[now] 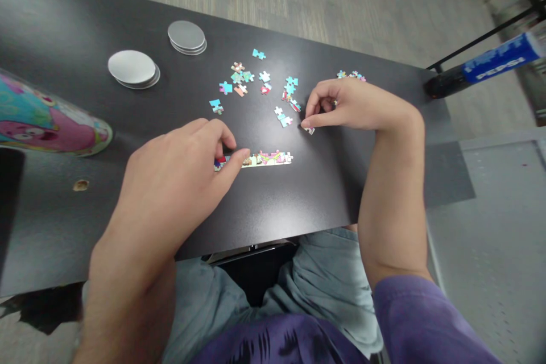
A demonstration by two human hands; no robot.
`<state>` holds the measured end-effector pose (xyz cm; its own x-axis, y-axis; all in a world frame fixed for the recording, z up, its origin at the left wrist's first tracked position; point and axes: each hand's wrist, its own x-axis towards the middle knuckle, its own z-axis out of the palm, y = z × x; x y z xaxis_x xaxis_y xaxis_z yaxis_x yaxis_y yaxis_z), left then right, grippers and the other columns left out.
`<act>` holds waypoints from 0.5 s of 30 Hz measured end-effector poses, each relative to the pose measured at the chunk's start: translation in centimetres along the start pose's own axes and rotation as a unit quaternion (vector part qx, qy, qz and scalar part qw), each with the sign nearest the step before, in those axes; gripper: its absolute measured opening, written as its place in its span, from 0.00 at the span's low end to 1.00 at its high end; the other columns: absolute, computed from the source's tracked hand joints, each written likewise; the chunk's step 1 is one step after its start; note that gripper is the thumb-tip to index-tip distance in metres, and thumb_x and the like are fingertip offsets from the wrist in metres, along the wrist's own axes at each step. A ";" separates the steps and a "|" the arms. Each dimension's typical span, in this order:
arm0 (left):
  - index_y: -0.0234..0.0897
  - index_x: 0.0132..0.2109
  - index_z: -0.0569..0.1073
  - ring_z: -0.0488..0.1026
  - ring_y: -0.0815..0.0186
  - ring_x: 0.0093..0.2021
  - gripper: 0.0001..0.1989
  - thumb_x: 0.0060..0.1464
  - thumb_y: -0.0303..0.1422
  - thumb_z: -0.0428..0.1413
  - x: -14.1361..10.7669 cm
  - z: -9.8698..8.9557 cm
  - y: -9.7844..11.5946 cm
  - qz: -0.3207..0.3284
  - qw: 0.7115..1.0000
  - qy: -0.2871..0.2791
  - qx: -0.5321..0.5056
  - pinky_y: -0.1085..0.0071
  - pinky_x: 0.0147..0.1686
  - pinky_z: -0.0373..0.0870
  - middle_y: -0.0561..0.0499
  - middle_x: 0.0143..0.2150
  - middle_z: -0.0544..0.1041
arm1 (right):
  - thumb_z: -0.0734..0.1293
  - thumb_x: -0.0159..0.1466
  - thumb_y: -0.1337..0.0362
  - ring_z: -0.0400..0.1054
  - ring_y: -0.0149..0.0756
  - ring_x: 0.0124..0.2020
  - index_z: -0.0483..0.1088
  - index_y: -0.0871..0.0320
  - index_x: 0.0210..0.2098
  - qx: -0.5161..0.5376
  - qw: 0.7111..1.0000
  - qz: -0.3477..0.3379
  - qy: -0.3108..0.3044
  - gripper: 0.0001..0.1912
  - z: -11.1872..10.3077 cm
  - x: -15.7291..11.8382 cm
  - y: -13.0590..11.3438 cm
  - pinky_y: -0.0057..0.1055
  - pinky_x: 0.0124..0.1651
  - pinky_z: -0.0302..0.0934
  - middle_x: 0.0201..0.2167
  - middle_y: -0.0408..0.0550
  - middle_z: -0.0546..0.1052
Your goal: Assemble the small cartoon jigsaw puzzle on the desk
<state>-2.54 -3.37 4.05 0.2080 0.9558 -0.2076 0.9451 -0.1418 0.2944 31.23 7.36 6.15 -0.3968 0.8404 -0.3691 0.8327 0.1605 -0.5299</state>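
Observation:
A joined strip of puzzle pieces lies near the front of the dark table. My left hand rests over the strip's left end, thumb and forefinger on either side of it, covering part of it. Farther right, my right hand pinches a small puzzle piece at the table surface, with its fingers curled. Several loose pieces are scattered beyond the strip, and a small joined group sits just left of my right hand. More pieces show behind my right hand, partly hidden by it.
Two stacks of round grey discs stand at the back left of the table. A colourful cylindrical container is at the far left. A Pepsi bottle stands at the right edge.

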 end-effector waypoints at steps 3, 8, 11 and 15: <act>0.51 0.57 0.83 0.84 0.42 0.47 0.16 0.81 0.51 0.55 0.0 0.1 -0.2 -0.002 1.000 0.008 -0.022 0.49 0.46 0.71 0.46 0.50 0.86 | 0.90 0.68 0.43 0.74 0.44 0.39 0.92 0.48 0.37 -0.015 1.000 -0.019 -0.011 0.17 0.1 0.1 0.0 0.44 0.44 0.61 0.35 0.46 0.84; 0.49 0.54 0.82 0.82 0.43 0.46 0.17 0.79 0.54 0.57 0.1 0.3 -0.7 0.022 0.998 0.020 -0.060 0.50 0.43 0.65 0.45 0.48 0.85 | 0.93 0.66 0.42 0.75 0.45 0.38 0.93 0.45 0.35 0.023 0.999 -0.042 -0.002 0.18 0.5 -0.2 0.5 0.46 0.44 0.64 0.34 0.45 0.84; 0.49 0.51 0.82 0.81 0.45 0.45 0.17 0.77 0.54 0.59 0.3 0.3 -0.9 0.026 0.997 0.021 -0.073 0.51 0.42 0.63 0.46 0.46 0.84 | 0.98 0.57 0.39 0.75 0.48 0.40 0.93 0.43 0.39 0.068 0.997 -0.023 0.006 0.23 0.5 -0.7 0.8 0.48 0.45 0.67 0.35 0.45 0.84; 0.49 0.49 0.83 0.80 0.47 0.45 0.16 0.77 0.53 0.60 0.7 0.8 -1.2 0.044 0.994 0.043 -0.091 0.53 0.41 0.64 0.48 0.45 0.85 | 0.97 0.57 0.35 0.76 0.50 0.45 0.93 0.41 0.40 0.081 0.995 -0.053 0.008 0.25 1.0 -1.3 1.1 0.50 0.52 0.73 0.42 0.47 0.86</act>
<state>-3.35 -2.74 2.75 0.2572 0.9617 -0.0950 0.8614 -0.1836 0.4736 32.29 5.87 5.27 -0.4717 0.8318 -0.2926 0.7130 0.1646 -0.6816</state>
